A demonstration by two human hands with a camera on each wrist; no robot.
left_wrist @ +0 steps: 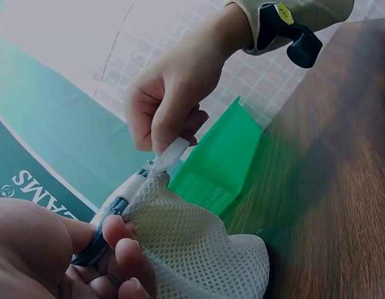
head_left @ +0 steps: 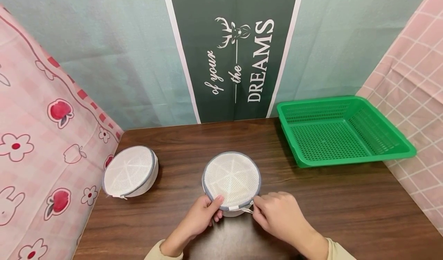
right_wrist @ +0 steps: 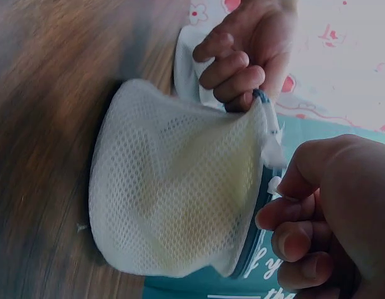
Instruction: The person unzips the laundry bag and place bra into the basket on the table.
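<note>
Gripping bag (head_left: 231, 175) by its rim (head_left: 260, 179) with left hand (head_left: 200, 215), with thumb (head_left: 216, 202) on top and fingers (head_left: 217, 216) underneath; pinching zip pull (right_wrist: 275, 185) at same rim with right hand (head_left: 281, 215); seeing bag on bench (head_left: 180, 175), to the near left of basket (head_left: 328, 139); logging second bag (head_left: 129, 169), also mesh, farther left of basket; noting deer cloth (head_left: 228, 60) behind, left of basket.

Looks like a home corner: wooden tabletop (head_left: 173, 190) screened by apple-print cloth (head_left: 38, 148) left, lettered curtain (head_left: 238, 56) far, checked cloth (head_left: 413, 98) right.
</note>
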